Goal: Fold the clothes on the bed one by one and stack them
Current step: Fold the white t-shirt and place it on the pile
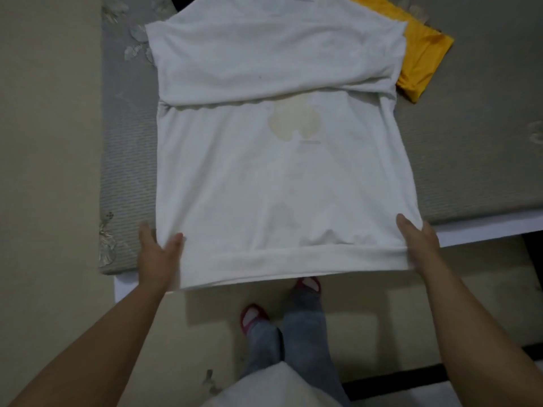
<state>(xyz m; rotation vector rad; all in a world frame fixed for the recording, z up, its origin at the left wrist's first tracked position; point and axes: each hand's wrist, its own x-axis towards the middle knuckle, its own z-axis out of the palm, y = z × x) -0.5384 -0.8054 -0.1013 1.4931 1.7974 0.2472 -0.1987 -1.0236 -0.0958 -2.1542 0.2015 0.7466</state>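
I have the white shirt point(276, 160) spread flat near the left corner of the bed point(470, 160), with its hem hanging just over the near edge toward me. My left hand point(157, 254) pinches the hem's left corner, thumb on top of the cloth and fingers tucked beneath, and my right hand point(417, 240) does the same at the right corner. Both grips are narrow, closed on fabric, and the hem is pulled fairly taut between them; I judge that tension is there to keep the bottom band straight so the fold comes out square.

Further up the bed, the shirt's upper part is already doubled over itself, with a sleeve or shoulder section laid across the body, leaving a neat, roughly rectangular shape. A faint yellowish print point(293, 121) shows through below that flap.

Beside the shirt's far right edge, partly tucked under it, lies a yellow garment point(423, 63), which looks already folded and probably marks where the stack is building.

From here my guess is that the next move is lifting the hem and carrying it away from me to halve the shirt lengthwise. The overhang gives my fingers room to get under the cloth without dragging it.
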